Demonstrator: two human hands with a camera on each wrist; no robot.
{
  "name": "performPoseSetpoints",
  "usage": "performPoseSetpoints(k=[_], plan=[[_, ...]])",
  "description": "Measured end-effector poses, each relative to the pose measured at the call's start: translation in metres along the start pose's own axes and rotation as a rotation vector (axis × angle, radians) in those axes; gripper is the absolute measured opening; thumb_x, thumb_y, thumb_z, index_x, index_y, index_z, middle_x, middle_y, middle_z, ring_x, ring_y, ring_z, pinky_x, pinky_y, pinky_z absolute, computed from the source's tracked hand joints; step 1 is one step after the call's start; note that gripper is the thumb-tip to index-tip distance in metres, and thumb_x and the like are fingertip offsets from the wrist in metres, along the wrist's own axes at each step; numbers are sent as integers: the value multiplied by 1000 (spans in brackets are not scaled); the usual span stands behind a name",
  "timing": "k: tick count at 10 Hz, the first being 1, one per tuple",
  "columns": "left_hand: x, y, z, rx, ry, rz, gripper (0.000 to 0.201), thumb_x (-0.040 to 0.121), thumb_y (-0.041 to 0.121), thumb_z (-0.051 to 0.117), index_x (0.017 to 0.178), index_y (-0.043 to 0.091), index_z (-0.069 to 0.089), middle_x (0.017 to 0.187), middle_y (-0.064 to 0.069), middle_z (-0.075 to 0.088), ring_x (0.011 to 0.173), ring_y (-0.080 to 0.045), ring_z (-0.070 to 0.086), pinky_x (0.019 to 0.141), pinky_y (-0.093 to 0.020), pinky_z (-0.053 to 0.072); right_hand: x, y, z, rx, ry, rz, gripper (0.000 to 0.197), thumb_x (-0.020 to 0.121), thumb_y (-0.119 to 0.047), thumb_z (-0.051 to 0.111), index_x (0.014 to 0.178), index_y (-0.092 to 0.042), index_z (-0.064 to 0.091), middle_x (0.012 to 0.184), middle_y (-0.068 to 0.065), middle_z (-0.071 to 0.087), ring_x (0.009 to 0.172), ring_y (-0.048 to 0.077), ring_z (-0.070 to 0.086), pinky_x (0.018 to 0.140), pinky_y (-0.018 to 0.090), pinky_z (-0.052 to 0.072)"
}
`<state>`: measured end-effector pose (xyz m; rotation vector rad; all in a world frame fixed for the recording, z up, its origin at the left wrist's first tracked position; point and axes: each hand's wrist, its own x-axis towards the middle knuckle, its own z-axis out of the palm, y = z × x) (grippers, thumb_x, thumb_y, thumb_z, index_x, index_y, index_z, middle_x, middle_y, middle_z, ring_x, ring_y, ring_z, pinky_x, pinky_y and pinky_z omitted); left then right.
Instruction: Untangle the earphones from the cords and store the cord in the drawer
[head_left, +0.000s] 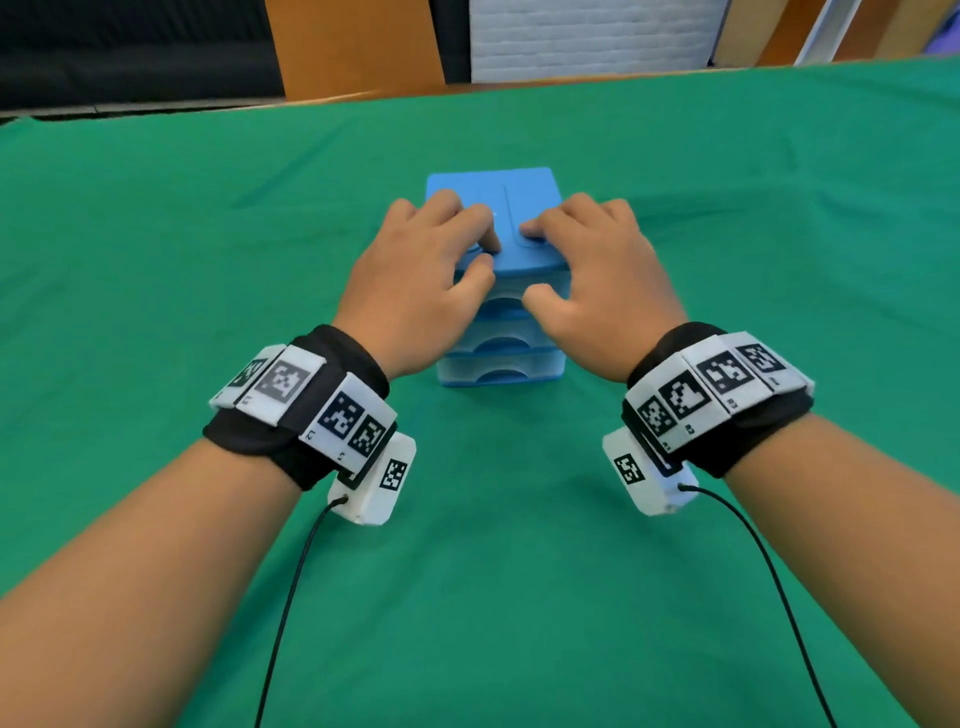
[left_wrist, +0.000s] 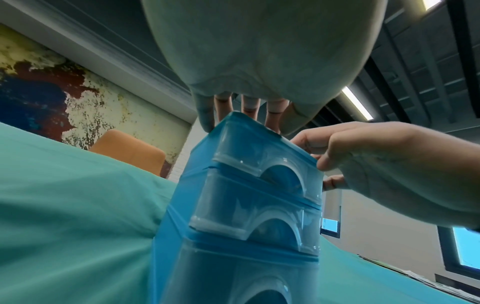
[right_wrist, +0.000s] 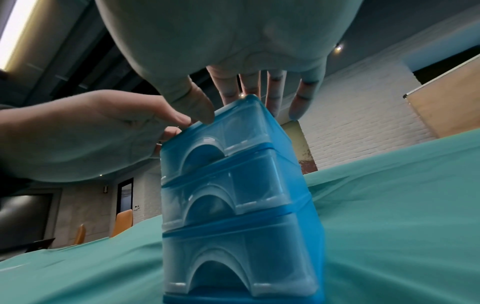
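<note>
The drawer unit stands upright in the middle of the table, a small blue tower with three clear drawers stacked one over another, all of them pushed in. No earphones or cord show in any view; the drawer fronts are cloudy, so I cannot tell what lies inside.

Both hands sit on top of the unit. The left hand lies palm down over the left half of the lid, fingers slightly spread and gently bent, tips touching the top, thumb down at the front edge by the top drawer. The right hand mirrors it on the right half, fingers fanned apart and resting on the lid, thumb hanging just in front of the upper drawers. Neither hand pinches anything.

Each wrist carries a black band with white marker tiles, and a thin black cable trails back from each towards the person. The table is covered in green cloth.
</note>
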<state>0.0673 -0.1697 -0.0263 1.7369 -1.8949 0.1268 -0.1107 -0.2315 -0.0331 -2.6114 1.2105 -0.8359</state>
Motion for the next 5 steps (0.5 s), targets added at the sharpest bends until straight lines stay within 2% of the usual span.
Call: performPoseSetpoints(k=[1, 3, 4, 5], plan=[[1, 1, -3, -32, -25, -23, 25, 92, 37, 42, 104, 25, 60, 104, 5, 52, 94, -26, 43, 84, -46, 42, -1, 2, -2, 40, -15, 5, 57, 73, -43, 42, 122, -21, 61, 115, -3, 56, 108, 26, 45, 88, 49, 46], [3, 4, -19, -107, -160, -85, 32, 90, 41, 41, 108, 27, 63, 108, 7, 54, 98, -24, 45, 86, -44, 44, 1, -5, -14, 42, -99, 48, 55, 74, -39, 45, 123, -20, 60, 118, -4, 57, 108, 27, 46, 87, 48, 47], [7, 5, -31, -133, -271, -83, 40, 90, 44, 40, 115, 27, 65, 118, 7, 57, 105, -25, 50, 94, -43, 43, 9, -14, -26, 3, -187, 93, 52, 76, -35, 51, 126, -21, 59, 122, -4, 56, 111, 27, 46, 88, 46, 46], [12, 2, -46, -151, -360, -106, 43, 92, 43, 42, 125, 26, 63, 131, 4, 56, 121, -23, 51, 105, -41, 40, 18, -23, -45, -51, -327, 120, 48, 84, -31, 55, 130, -22, 56, 129, -2, 53, 118, 27, 45, 94, 44, 42]])
